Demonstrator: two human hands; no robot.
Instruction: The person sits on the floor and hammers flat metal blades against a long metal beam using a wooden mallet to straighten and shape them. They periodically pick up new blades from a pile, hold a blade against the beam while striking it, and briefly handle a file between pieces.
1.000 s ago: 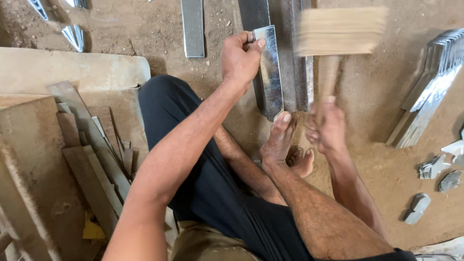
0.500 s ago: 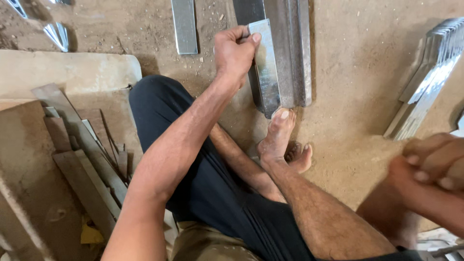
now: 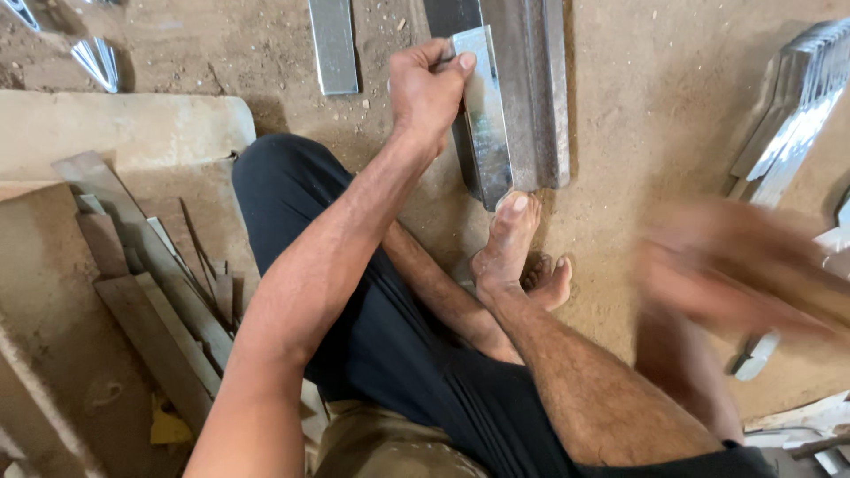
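Note:
My left hand (image 3: 425,88) grips the top of a shiny bent metal strip (image 3: 487,124) and holds it on edge against a long dark steel bar (image 3: 531,88) lying on the dirt floor. My bare foot (image 3: 509,235) presses on the strip's near end. At the right my right hand (image 3: 708,274) is a motion blur, low and well away from the strip. It is closed round a brown wooden mallet handle (image 3: 810,296) that streaks toward the right edge; the mallet head is out of view.
A stack of similar bent metal strips (image 3: 788,115) leans at the far right. A flat metal strip (image 3: 333,44) lies beyond my left hand. Wooden and metal offcuts (image 3: 133,265) pile up at my left. A small metal piece (image 3: 757,354) lies near my right hand.
My right hand with the mallet swung down from over the steel bar, out to the right and low. The left hand and foot have kept their hold on the strip.

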